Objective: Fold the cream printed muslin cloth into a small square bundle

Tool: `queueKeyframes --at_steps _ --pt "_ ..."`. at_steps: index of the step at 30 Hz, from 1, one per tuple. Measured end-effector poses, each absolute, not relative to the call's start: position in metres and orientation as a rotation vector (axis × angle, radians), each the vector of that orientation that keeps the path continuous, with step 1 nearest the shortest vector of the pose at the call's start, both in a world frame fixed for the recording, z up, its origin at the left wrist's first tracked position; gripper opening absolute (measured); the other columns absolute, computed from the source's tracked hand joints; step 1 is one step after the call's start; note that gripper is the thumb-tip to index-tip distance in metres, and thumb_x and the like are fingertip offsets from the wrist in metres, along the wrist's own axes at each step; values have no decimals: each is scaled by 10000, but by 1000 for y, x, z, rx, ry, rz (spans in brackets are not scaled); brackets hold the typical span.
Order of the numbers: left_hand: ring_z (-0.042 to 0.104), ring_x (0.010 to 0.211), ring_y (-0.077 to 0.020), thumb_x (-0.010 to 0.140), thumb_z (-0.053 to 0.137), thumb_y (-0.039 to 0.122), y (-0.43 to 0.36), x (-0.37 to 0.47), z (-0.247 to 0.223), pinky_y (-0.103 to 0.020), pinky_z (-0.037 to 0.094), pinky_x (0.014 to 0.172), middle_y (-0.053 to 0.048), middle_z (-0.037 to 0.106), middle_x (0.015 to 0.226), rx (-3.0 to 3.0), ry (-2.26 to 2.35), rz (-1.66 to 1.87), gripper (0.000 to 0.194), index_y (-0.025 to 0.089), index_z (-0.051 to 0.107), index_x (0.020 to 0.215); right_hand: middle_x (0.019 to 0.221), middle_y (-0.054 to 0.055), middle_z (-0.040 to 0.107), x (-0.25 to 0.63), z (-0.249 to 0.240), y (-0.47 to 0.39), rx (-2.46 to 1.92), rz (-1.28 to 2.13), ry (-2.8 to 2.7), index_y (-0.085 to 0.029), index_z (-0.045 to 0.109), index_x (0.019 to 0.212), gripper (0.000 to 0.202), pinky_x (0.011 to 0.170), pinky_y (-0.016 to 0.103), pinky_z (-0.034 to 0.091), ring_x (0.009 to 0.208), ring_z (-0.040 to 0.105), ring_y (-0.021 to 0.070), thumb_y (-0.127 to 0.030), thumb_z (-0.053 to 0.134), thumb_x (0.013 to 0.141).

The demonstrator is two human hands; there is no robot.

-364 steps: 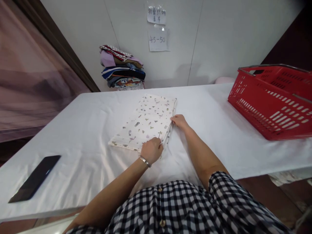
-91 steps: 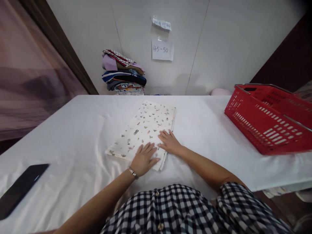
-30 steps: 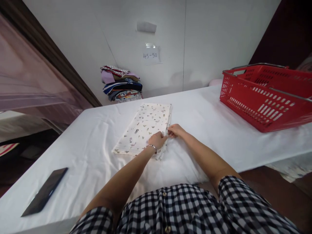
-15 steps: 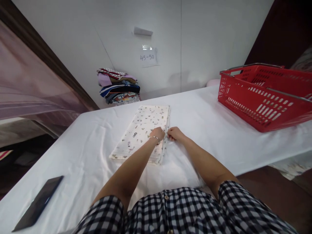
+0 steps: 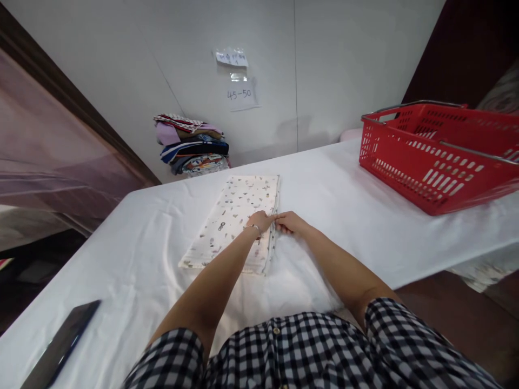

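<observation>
A folded cream cloth (image 5: 231, 216) with small printed figures lies flat on the white-covered table (image 5: 133, 259). My left hand (image 5: 260, 220), with a bracelet at the wrist, rests on the cloth near its right edge, its fingers pointing right. Just beyond that edge is my right hand (image 5: 288, 222), its fingers curled in a pinch at the cloth's layered side. The fingertips of both hands meet there. What lies between the right fingertips is too small to make out for certain, but they are at the cloth's edge.
A red basket (image 5: 425, 173) with metal handles stands at the right. Stacked folded clothes (image 5: 197, 148) sit beyond the far edge. A dark flat device (image 5: 60, 343) lies at the near left. Paper notes (image 5: 242, 96) hang on the wall.
My right hand has closed the small gap to my left hand, and the fingertips now meet at the cloth's edge. The view has shifted slightly.
</observation>
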State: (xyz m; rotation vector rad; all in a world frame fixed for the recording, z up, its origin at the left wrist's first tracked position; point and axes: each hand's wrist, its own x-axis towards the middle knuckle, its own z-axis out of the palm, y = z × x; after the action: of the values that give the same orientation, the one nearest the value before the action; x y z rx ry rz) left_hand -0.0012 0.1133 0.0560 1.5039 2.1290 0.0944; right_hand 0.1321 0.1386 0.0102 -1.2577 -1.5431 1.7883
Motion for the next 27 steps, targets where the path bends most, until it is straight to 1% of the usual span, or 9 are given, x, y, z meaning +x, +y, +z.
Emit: queueKeyframes --at_steps 2,4,8,11,14,17,22,25,27 --pt "640 744 -225 752 499 646 113 -3 57 -251 469 501 -100 680 819 1538 2107 72 521 180 599 963 460 -44 563 135 13 139 -1264 1845 -1550 -134 606 654 141 296 179 240 311 395 41 -123 550 783" --pt "641 746 -227 745 521 629 112 -4 57 -254 468 496 -93 681 822 1542 2096 53 500 190 590 976 465 -41 570 138 14 139 -1256 1884 -1544 -127 614 667 119 295 176 232 311 393 40 -122 561 773" --pt "643 756 -232 742 564 541 109 -2 56 -263 473 500 -96 678 873 1558 2107 28 429 198 576 999 483 -49 587 138 12 142 -1213 1944 -1487 -139 634 776 47 292 171 222 316 419 45 -127 595 753" --pt "645 776 -235 737 581 439 109 1 55 -273 483 531 -106 672 926 1611 2148 12 343 200 580 982 470 -54 586 137 9 143 -1214 1954 -1471 -149 639 874 125 293 166 237 316 433 52 -129 587 762" --pt "644 766 -241 731 560 378 112 0 54 -277 478 514 -121 669 949 1550 2162 37 293 201 584 963 467 -54 583 136 7 143 -1202 1941 -1444 -143 636 919 168 294 159 246 315 440 50 -105 561 774" --pt "644 691 -219 738 521 335 116 -6 55 -281 463 492 -121 673 930 1368 2138 119 249 207 573 945 504 -47 596 136 7 144 -1233 1876 -1350 -137 613 904 149 297 160 260 317 444 46 -85 535 788" --pt "623 553 -164 761 479 296 120 -18 58 -295 456 508 -79 680 877 1197 2095 169 206 230 538 947 572 -22 622 137 2 150 -1334 1710 -1313 -135 576 880 115 323 157 312 348 481 50 -86 508 800" --pt "636 561 -173 747 498 291 118 -20 58 -304 453 525 -65 677 827 1167 2082 212 204 236 548 937 554 -21 614 136 -3 154 -1370 1630 -1381 -140 575 811 57 331 152 317 349 484 51 -111 530 789" --pt "649 590 -185 726 513 283 117 -20 56 -312 456 536 -59 675 831 1157 2081 244 205 244 557 923 518 -18 604 134 -4 158 -1396 1571 -1456 -141 578 733 43 331 155 312 341 477 56 -129 557 769"
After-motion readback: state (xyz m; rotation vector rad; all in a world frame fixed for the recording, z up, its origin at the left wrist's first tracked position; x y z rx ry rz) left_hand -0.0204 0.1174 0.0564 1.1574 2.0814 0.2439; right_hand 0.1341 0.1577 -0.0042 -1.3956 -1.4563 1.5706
